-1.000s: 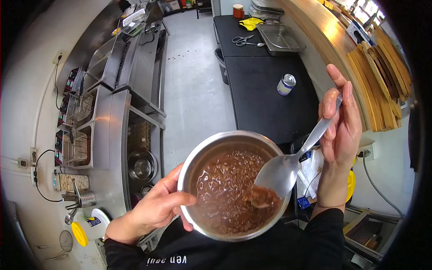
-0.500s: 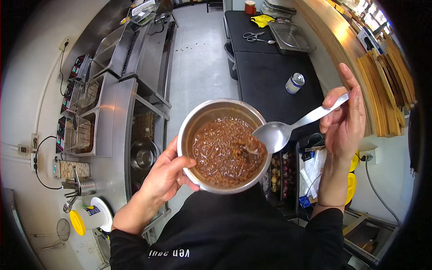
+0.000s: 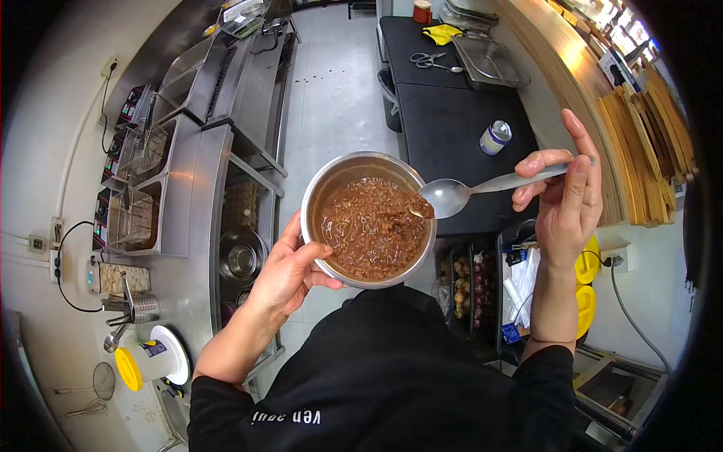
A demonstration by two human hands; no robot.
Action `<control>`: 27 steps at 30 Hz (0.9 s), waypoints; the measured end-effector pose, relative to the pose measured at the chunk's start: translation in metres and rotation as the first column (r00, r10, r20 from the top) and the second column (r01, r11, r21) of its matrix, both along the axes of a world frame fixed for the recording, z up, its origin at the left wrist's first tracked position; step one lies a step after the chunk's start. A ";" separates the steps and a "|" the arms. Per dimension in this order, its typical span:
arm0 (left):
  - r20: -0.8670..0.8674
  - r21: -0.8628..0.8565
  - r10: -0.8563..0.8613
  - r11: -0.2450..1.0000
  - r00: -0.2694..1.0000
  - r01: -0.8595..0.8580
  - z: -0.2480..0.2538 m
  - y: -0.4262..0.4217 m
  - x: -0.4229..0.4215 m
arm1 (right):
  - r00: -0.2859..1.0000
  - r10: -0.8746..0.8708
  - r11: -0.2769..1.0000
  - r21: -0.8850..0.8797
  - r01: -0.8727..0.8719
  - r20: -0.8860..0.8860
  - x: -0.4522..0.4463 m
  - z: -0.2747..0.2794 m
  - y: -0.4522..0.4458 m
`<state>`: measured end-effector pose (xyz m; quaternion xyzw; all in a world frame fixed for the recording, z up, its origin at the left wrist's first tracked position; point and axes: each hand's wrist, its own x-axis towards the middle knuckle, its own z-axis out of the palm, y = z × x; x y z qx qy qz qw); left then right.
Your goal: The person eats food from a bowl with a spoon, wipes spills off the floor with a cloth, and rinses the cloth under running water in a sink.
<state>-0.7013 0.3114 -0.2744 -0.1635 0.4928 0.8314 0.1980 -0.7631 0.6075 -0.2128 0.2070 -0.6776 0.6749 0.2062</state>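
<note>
A round steel bowl [image 3: 322, 167] is held up in front of my body, with my left hand [image 3: 290, 267] gripping its lower left rim, thumb over the edge. Inside it lies a brown, wet, grainy sauce [image 3: 369, 233] that looks like ground meat. My right hand [image 3: 565, 184] pinches the handle of a large metal spoon [image 3: 444, 197] between thumb and fingers, its index finger stretched upward. The spoon's bowl is at the right rim, and some brown sauce clings to its tip.
Black counter [image 3: 440, 113] ahead holds a can [image 3: 495, 137], scissors [image 3: 425, 59], a yellow cloth [image 3: 442, 34] and a steel pan [image 3: 491, 62]. Fryers with baskets [image 3: 135, 218] line the left. Wooden boards [image 3: 640, 151] stand at the right. Crates of onions [image 3: 482, 290] sit below.
The bowl has moved slightly up and left in view. The spoon has risen from inside the sauce to the right rim, its handle now more level.
</note>
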 end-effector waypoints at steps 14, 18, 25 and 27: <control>-0.019 -0.003 -0.013 1.000 1.000 0.013 0.003 -0.015 0.010 | 1.000 0.015 1.000 -0.003 -0.015 0.014 0.003 0.007 -0.018; -0.019 0.006 -0.026 1.000 0.999 0.026 0.010 -0.020 0.019 | 0.991 0.100 0.987 -0.135 -0.087 0.092 0.006 0.021 -0.019; -0.028 0.107 -0.125 0.986 0.992 0.127 0.037 -0.037 0.049 | 0.923 0.379 0.844 -0.433 -0.317 0.064 0.043 0.066 -0.051; -0.019 0.093 -0.148 0.984 0.989 0.149 0.044 -0.043 0.061 | 0.929 0.363 0.838 -0.463 -0.290 0.076 0.063 0.082 -0.067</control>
